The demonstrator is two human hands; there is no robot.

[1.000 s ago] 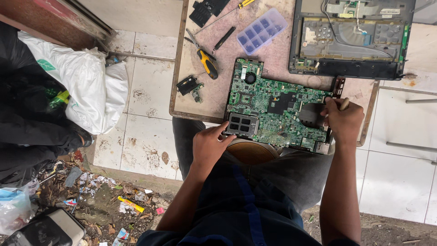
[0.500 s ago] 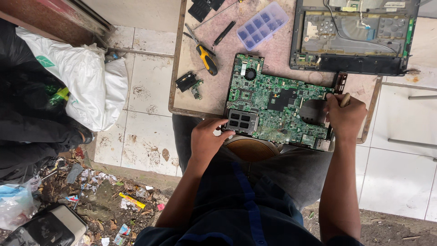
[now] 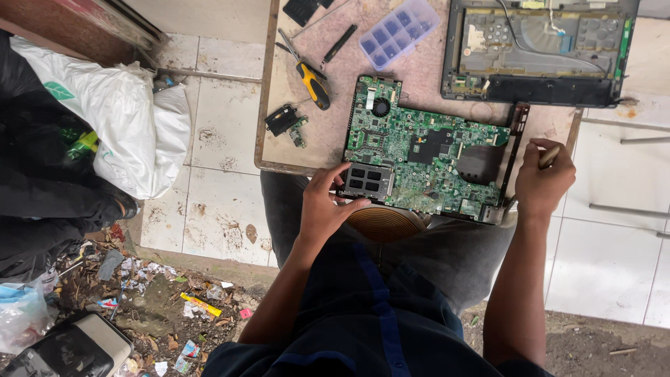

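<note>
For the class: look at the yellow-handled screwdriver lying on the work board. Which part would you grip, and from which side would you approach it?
Grip the yellow-handled screwdriver by its thick yellow and black handle, the end nearer the person. It lies flat and slanted, with the thin shaft pointing away toward the board's far edge. Coming from the left looks best, where the work board is bare; the green circuit board crowds its right.

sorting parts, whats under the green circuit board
The green circuit board lies on the worn tabletop, its near edge over the person's lap. Whatever sits directly beneath it is covered.
</note>
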